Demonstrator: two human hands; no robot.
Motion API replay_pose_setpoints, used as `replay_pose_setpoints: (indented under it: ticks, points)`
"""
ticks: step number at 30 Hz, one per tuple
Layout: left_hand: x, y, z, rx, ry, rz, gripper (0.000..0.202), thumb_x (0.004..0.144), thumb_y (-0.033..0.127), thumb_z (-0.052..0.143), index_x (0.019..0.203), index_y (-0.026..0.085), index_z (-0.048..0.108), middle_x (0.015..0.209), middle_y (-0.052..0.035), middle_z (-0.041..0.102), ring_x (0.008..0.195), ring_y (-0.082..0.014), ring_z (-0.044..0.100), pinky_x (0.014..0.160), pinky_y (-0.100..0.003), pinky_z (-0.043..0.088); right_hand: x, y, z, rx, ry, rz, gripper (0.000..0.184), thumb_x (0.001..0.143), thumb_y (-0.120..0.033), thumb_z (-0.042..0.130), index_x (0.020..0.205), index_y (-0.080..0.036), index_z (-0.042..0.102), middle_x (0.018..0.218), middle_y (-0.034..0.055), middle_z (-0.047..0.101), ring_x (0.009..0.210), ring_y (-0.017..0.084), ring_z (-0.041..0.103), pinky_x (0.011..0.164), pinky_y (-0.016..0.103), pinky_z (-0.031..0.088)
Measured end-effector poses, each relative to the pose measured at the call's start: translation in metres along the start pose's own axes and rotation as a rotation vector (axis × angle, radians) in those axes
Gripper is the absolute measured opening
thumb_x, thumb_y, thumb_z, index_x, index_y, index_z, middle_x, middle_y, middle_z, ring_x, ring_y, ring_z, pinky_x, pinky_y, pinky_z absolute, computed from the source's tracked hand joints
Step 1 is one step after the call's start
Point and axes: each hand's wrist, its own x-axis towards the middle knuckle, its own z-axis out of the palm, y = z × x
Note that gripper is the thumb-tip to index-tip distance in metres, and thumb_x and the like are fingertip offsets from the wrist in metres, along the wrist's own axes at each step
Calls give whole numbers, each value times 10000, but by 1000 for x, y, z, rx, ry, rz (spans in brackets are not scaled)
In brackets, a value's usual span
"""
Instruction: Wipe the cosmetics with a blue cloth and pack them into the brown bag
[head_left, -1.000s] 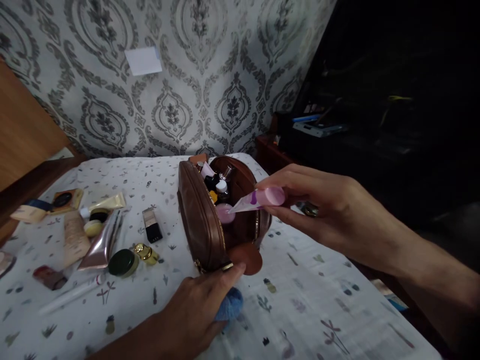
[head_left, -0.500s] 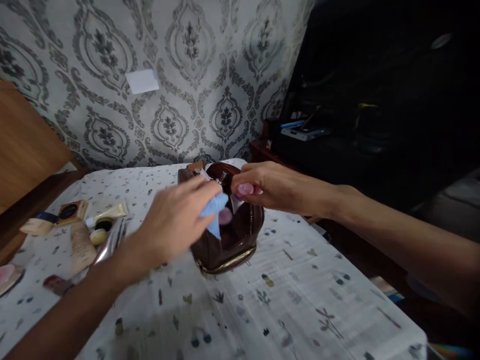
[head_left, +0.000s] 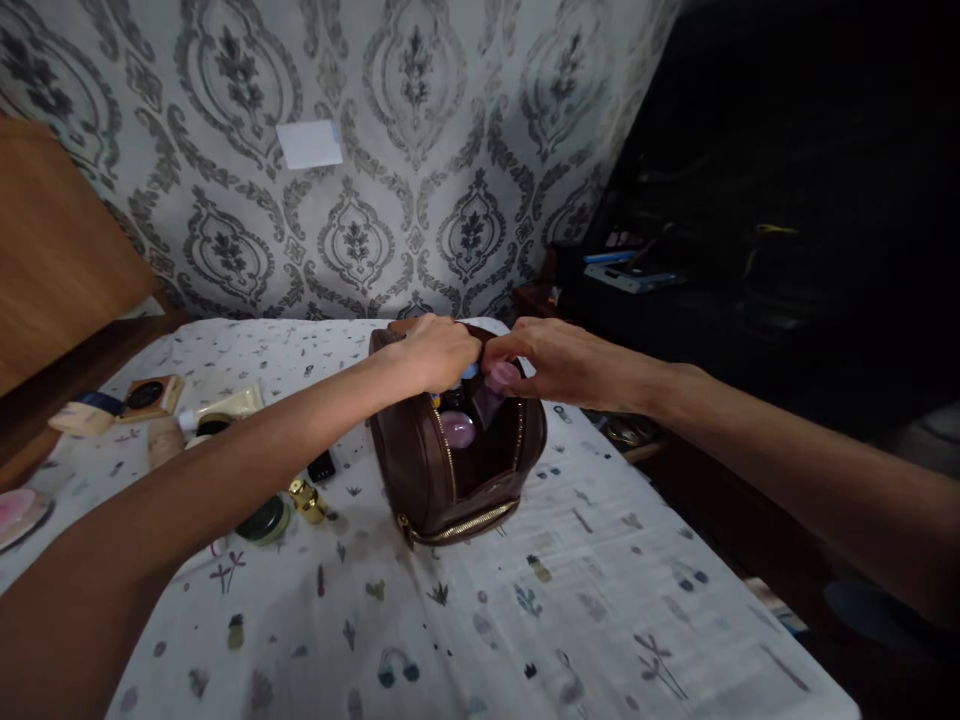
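A brown zippered cosmetic bag stands open on the patterned cloth. My left hand reaches into its top, fingers curled down and mostly hidden. A sliver of a light blue, soft-looking piece shows beneath that hand. At the bag's right rim, my right hand is closed around a tube with a pink cap, its body pointing down into the bag. A shiny pink rounded item lies inside, near the front opening.
Left of the bag lie a cream tube, a dark-lidded round jar, a gold cap-like piece, a square compact and a pink round compact. The table's right edge drops beside a dark area.
My left hand has moved right and away from me, taking the light blue piece into the bag. My right hand stays at the rim with the pink-capped tube. The view has shifted slightly.
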Motion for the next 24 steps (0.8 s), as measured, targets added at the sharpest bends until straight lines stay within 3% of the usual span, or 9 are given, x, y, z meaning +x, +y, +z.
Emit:
replay_pose_setpoints:
  ticks: [5, 12, 19, 24]
  points:
    - [7, -6, 9, -1, 55, 16, 260, 808, 182, 716, 1065, 178, 755, 1051, -94, 761, 1040, -230, 687, 828, -258, 482, 6, -4, -3, -31, -60, 29, 104, 828, -215, 596, 783, -196, 688, 765, 19, 607, 780, 171, 559, 661, 249, 325]
    - [7, -11, 15, -67, 68, -13, 295, 849, 233, 698, 1137, 176, 731, 1073, -121, 756, 1036, -258, 702, 843, -290, 501, 11, -9, 3, 10, -142, 97, 140, 828, -176, 605, 882, -215, 729, 762, -14, 674, 677, 130, 566, 603, 241, 296]
    - [8, -13, 12, -94, -72, 43, 333, 827, 181, 693, 1159, 199, 712, 1126, -103, 747, 1027, -260, 710, 795, -280, 514, 12, -9, 8, 63, -154, 66, 147, 800, -139, 613, 849, -198, 738, 703, -28, 665, 628, 110, 543, 618, 227, 321]
    - [10, -15, 17, -205, 63, 74, 446, 827, 127, 657, 1263, 221, 650, 1160, -84, 739, 1062, -252, 703, 779, -258, 509, 11, -4, 12, 152, -141, 18, 166, 783, -138, 619, 869, -193, 750, 711, -28, 672, 629, 113, 544, 634, 225, 340]
